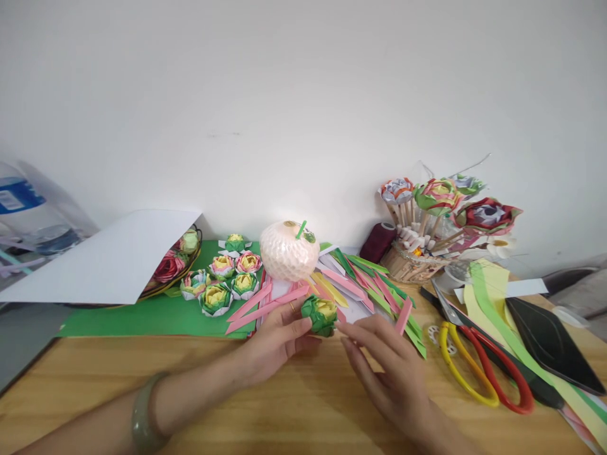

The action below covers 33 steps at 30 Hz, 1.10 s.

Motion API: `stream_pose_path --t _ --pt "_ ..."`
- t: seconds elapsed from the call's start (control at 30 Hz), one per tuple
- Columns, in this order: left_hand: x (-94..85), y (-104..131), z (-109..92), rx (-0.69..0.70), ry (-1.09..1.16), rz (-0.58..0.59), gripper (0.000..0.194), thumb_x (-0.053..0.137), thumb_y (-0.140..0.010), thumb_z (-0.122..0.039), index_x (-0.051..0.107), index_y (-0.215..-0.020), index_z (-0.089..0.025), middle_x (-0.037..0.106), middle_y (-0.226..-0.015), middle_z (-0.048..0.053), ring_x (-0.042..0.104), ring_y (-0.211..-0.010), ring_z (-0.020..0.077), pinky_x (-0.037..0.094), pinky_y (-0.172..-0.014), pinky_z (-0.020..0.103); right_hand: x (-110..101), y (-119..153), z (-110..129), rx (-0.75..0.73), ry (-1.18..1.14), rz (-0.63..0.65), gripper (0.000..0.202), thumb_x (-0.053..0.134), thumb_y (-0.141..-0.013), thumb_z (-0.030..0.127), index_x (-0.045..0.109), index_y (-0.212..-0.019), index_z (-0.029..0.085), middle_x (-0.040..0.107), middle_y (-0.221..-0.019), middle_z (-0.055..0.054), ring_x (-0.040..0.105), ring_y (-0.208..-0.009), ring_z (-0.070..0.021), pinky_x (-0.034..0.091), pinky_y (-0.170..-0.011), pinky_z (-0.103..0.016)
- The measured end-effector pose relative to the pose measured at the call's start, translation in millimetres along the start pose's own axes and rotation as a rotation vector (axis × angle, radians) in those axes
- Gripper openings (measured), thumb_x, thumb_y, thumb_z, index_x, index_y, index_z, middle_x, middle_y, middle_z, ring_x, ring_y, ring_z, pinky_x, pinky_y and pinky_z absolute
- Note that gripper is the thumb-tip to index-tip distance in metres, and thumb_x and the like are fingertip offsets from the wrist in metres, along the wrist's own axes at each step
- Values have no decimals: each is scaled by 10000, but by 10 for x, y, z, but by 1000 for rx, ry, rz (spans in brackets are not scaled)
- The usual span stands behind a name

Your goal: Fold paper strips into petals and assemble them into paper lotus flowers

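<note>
Between the thumb and fingers of the left hand (279, 341), a small round flower of folded green and yellow paper (320, 315) is being held, pinched at its left side above the wooden table (284, 404). The right hand (391, 366) is held at the flower's right edge, its nearest fingertips slightly parted; whether the petals are touched by them cannot be told. A pale green bangle (148, 414) is worn on the left wrist.

Just beyond the grip, pink, green, white and yellow folded paper strips (370, 284) are seen scattered. Behind them is set a round, pearly white textured ornament (289, 253), and to its left a cluster of multicoloured folded-paper flowers (215, 297) is spread over green sheets (118, 321). Farther left, a basket of paper flowers (176, 268) is partly covered by a large white sheet (114, 259), with a clear plastic bottle with a blue label (23, 202) beside it.

To the right, scissors with yellow and red handles (467, 363) are laid near a black flat object (552, 341). Behind them, a dark maroon thread spool (378, 242) is seen beside a wooden container of stemmed paper flowers (410, 265). All is backed by a plain pale wall (303, 107).
</note>
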<state>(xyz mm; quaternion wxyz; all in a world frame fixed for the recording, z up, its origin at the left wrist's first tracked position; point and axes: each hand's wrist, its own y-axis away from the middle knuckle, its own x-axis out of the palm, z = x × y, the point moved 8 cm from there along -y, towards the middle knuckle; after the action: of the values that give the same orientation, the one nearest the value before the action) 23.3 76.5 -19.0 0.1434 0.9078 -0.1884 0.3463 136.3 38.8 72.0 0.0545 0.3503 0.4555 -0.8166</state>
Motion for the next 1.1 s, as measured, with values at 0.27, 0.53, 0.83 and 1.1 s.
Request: stream_pose_path --t 0.27,0.53,0.83,1.1 --pt "29 15 129 -109 25 63 393 581 -794 -400 554 -1147 -230 688 -919 76 667 -776 199 513 -592 279 30 -48 -138 182 -146 17 180 532 -824 107 602 -963 198 573 -794 -40 557 -674 -136 493 -568 -248" --pt "0 -3 117 -52 24 17 468 632 -769 -337 514 -1217 -269 660 -851 17 642 -735 137 491 -691 280 63 6 -99 45 109 -20 146 546 -815 100 610 -899 200 615 -749 -43 588 -665 -149 489 -566 -263" --pt "5 -19 44 46 -129 31 631 776 -561 -85 581 -1130 -276 647 -990 21 567 -948 186 424 -836 323 75 17 -17 -3 98 9 132 550 -806 115 598 -886 208 631 -738 -40 603 -648 -145 480 -548 -250" --pt "-6 -12 31 72 -250 44 683 787 -558 -129 552 -1185 -267 662 -988 22 581 -932 191 426 -844 330 88 50 63 -73 144 59 126 563 -792 104 590 -855 209 634 -713 -32 584 -604 -141 434 -522 -247"
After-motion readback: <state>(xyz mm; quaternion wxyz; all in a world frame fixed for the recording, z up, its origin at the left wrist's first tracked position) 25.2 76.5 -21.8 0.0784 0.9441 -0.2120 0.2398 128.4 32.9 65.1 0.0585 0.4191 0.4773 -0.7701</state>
